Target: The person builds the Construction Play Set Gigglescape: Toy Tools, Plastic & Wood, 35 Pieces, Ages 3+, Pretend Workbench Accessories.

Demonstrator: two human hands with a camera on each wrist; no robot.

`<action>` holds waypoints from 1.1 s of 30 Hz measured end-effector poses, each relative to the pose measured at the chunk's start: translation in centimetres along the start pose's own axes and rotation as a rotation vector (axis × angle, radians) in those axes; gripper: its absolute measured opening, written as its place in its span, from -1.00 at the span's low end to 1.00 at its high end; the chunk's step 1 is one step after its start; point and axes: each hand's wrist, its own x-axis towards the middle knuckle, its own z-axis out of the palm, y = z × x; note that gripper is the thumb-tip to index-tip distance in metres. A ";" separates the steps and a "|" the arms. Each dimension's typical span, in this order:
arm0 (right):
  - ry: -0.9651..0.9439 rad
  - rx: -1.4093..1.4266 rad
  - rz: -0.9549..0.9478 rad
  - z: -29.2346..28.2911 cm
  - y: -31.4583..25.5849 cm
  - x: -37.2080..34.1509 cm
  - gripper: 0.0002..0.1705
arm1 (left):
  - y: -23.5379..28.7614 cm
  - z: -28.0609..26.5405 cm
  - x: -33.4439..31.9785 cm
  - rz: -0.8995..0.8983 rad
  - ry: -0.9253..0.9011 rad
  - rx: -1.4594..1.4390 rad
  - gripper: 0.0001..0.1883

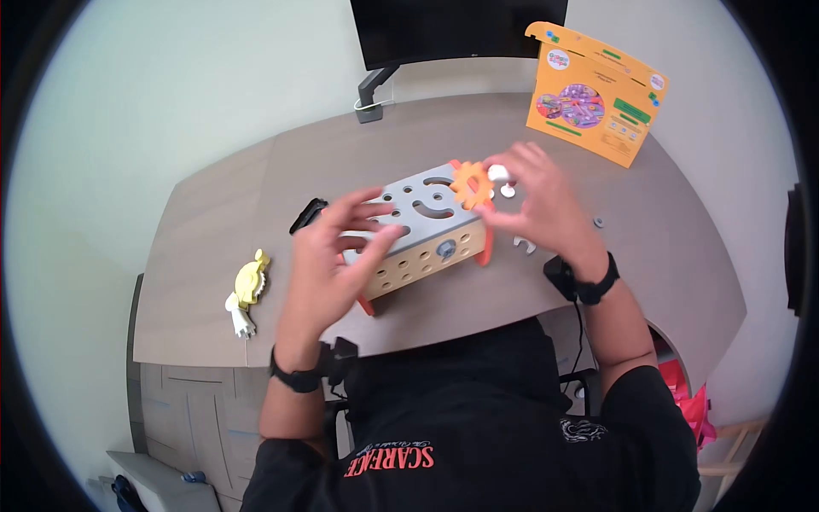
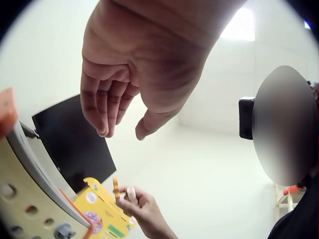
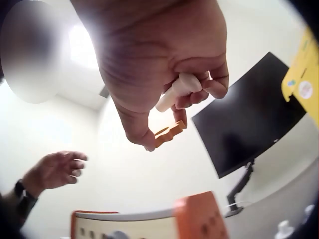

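Observation:
My right hand pinches an orange toy gear between thumb and finger, above the right end of a toy workbench. A white toy peg is tucked in the other fingers of that hand. The workbench has a grey slotted top, a pale side with round holes and orange legs. A blue-grey bolt sits in one side hole. My left hand hovers by the left end of the workbench, fingers spread and nothing in them; it hides part of the top in the head view.
Yellow and white toy pieces lie at the table's left, and a black object behind the workbench. To the right are a grey ring-like piece and a white curved piece. An orange box and a monitor stand behind.

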 end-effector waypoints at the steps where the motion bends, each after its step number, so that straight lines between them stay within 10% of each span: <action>1: 0.005 0.012 -0.091 0.2 -1.4 -0.1 -0.47 | 0.2 1.1 0.2 -0.014 -0.043 -0.015 -0.63; 5: -0.095 -0.046 -0.154 0.3 -4.8 -0.6 -0.43 | -0.7 3.2 0.2 -0.230 -0.259 -0.279 -0.63; 13: -0.213 0.243 -0.016 0.8 -4.5 -1.9 -0.23 | -2.7 4.3 -0.8 -0.228 -0.067 -0.341 -0.59; 33: -0.031 0.519 0.145 1.2 -5.1 -3.2 -0.56 | -1.8 4.9 -1.5 -0.105 -0.116 -0.286 -0.56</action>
